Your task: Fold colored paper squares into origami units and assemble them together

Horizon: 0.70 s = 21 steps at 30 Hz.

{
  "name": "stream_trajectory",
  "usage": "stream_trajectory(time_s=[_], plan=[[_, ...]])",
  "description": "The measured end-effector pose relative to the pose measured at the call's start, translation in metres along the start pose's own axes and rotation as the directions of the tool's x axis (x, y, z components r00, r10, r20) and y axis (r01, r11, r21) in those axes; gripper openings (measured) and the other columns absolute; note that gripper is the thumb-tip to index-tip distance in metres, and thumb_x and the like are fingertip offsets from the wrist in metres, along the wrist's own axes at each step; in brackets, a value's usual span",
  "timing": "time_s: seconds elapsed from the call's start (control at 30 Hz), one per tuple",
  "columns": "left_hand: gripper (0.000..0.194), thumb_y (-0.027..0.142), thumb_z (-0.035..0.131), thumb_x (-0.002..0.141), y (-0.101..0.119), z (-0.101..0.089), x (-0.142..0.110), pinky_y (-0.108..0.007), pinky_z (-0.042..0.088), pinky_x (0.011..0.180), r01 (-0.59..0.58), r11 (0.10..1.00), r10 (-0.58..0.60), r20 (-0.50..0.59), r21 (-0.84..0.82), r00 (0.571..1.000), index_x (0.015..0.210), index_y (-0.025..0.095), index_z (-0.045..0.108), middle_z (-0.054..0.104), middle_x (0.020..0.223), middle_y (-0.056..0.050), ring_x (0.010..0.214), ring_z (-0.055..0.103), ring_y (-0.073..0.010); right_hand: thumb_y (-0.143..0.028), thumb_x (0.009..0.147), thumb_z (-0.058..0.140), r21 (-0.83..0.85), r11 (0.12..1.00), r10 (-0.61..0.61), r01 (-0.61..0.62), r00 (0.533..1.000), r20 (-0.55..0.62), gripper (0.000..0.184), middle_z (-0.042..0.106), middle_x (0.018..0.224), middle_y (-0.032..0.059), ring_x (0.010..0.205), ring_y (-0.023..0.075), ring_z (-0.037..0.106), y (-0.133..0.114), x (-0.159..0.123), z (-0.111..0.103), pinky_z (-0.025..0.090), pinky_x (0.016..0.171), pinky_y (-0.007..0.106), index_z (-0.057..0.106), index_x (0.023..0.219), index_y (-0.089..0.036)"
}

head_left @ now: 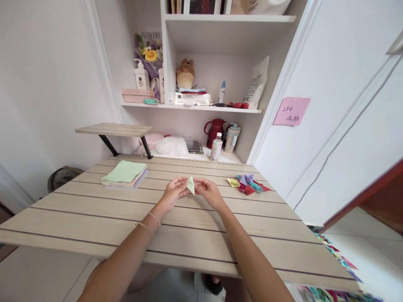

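Note:
A small folded piece of pale green paper [190,184] is pinched between both my hands above the middle of the wooden table [94,218]. My left hand [174,191] grips its left side with closed fingers. My right hand [208,191] pinches its right side. A stack of coloured paper sheets [125,174], green on top, lies on the table to the left. A cluster of folded paper pieces [248,183] in yellow, purple, red and teal lies to the right.
Behind the table a shelf unit holds a red kettle [215,131], a small bottle [216,147], a plastic bag [171,146], a plush toy and pump bottles. A pink note [291,110] sticks to the right-hand door. More coloured papers [336,256] lie at lower right.

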<state>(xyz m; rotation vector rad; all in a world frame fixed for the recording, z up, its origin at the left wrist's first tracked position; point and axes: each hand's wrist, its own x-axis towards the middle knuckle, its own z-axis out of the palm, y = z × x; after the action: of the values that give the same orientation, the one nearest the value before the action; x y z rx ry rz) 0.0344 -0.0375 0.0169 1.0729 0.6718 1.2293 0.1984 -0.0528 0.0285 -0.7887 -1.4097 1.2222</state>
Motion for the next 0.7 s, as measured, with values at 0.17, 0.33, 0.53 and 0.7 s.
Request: stream_trajectory(time_s=[0.17,0.33,0.53,0.7], plan=[[0.031,0.025,0.069,0.064,-0.0005,0.0008,0.0000,-0.033,0.051,0.073,-0.028,0.999,0.028,-0.007,0.038,1.000,0.091,0.015,0.058,0.062,0.087,-0.006,0.078,0.061,-0.0156,-0.018,0.065,0.056,-0.331,0.938,-0.132,0.107,0.990,-0.055,0.028,0.065,0.080,0.0032,0.070,0.0150,0.060,-0.0004,-0.0017,-0.0001,0.049,0.065,0.028,0.064,0.092,-0.018],[0.030,0.029,0.070,0.062,-0.0066,0.0050,0.0002,-0.034,0.051,0.071,-0.016,0.983,0.010,0.029,0.183,1.000,0.086,0.013,0.062,0.065,0.083,-0.008,0.075,0.062,-0.0171,-0.021,0.069,0.053,-0.645,0.734,-0.317,0.212,0.947,-0.049,0.016,0.066,0.072,0.0031,0.063,0.0143,0.058,-0.0019,-0.0036,0.0010,0.046,0.061,0.025,0.066,0.078,-0.019],[0.034,0.027,0.070,0.062,-0.0080,0.0085,-0.0003,-0.036,0.048,0.081,-0.025,0.986,0.020,0.032,0.162,0.999,0.092,0.012,0.063,0.065,0.097,-0.011,0.084,0.062,-0.0183,-0.022,0.069,0.053,-0.645,0.755,-0.251,0.118,0.961,-0.118,0.018,0.061,0.059,-0.0012,0.049,0.0115,0.053,-0.0001,-0.0041,-0.0016,0.041,0.049,0.021,0.061,0.084,-0.018],[0.037,0.031,0.069,0.064,-0.0028,0.0095,-0.0042,-0.037,0.051,0.075,0.090,0.984,-0.097,0.034,0.155,0.995,0.095,0.012,0.059,0.066,0.091,-0.012,0.077,0.064,-0.0193,-0.015,0.069,0.047,-0.636,0.743,-0.375,0.209,0.917,-0.136,0.017,0.062,0.072,0.0015,0.054,0.0112,0.054,0.0018,-0.0042,0.0014,0.043,0.053,0.022,0.060,0.080,-0.018]])
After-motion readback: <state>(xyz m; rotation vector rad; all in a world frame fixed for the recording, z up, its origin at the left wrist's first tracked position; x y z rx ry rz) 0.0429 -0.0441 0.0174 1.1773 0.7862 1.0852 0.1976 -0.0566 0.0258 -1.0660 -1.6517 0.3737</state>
